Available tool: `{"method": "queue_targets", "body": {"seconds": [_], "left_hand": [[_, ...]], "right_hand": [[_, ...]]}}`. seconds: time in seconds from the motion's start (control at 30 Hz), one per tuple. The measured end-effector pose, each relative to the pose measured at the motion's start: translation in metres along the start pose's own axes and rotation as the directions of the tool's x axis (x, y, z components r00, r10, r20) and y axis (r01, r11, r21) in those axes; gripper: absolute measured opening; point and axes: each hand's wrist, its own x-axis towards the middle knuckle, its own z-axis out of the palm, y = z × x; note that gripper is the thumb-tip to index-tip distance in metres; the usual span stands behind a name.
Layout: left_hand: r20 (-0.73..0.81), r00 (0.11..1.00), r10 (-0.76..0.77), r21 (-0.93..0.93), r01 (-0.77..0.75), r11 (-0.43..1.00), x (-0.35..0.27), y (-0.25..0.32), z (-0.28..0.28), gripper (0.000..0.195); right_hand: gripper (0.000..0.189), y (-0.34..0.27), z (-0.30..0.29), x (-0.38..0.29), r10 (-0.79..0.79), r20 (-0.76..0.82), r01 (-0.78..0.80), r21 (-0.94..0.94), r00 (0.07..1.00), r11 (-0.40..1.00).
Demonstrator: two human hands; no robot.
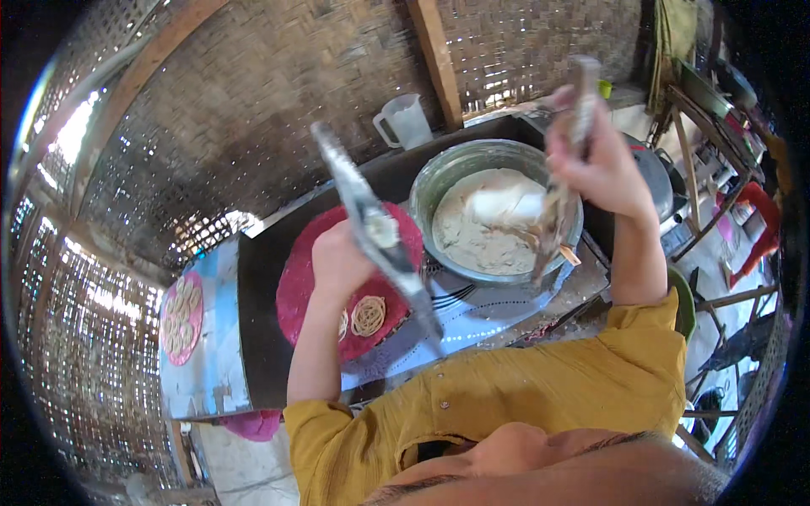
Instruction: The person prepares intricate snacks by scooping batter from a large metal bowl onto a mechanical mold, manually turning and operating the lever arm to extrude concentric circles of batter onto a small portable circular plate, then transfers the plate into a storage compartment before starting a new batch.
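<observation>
My left hand (345,259) grips a long flat press part (380,237), seemingly wooden, tilted over a round pink mat (300,284); a pale lump of dough (382,231) is on it. My right hand (598,158) holds another long wooden piece (585,107), blurred by motion, upright above the right rim of a large metal basin (436,183). Pale dough (474,240) fills the basin's bottom, with a blurred white thing (506,205) over it. A coil of thin dough strands (368,315) lies on the pink mat, and another is partly hidden by my left arm.
A clear plastic jug (408,120) stands behind the basin against the woven wall. At the far left, a pink round mat (183,316) bears several pale dough coils. A dark pot (652,180) is right of the basin. A patterned white cloth (468,319) lies in front of it.
</observation>
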Motion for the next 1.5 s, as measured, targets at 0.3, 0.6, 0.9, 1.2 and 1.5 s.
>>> {"method": "queue_targets", "body": {"seconds": [0.3,0.6,0.9,1.2,1.5], "left_hand": [[-0.084,0.995,0.057,-0.995,-0.080,-0.065,0.026,0.018,0.047,0.039],[-0.204,0.959,-0.195,-0.966,-0.230,-0.118,-0.003,-0.029,0.002,0.044],[-0.136,0.947,-0.293,-0.986,-0.101,0.133,-0.053,-0.053,-0.009,0.055],[-0.178,0.954,-0.242,-0.882,-0.046,0.468,-0.071,-0.063,-0.004,0.054],[-0.166,0.939,-0.301,-0.880,-0.003,0.475,-0.082,-0.055,-0.004,0.048]], "right_hand": [[0.030,0.051,0.077,-0.039,0.255,-0.623,0.388,0.704,0.740,0.595],[0.037,0.174,0.081,-0.079,0.632,0.386,-0.103,-0.796,0.672,0.596],[0.022,0.223,0.038,-0.064,0.613,0.423,0.078,-0.858,0.668,0.507],[0.024,0.281,0.016,-0.037,0.705,0.066,-0.269,-0.896,0.706,0.353],[0.021,0.308,0.052,-0.038,0.635,0.153,-0.191,-0.878,0.758,0.440]]}}
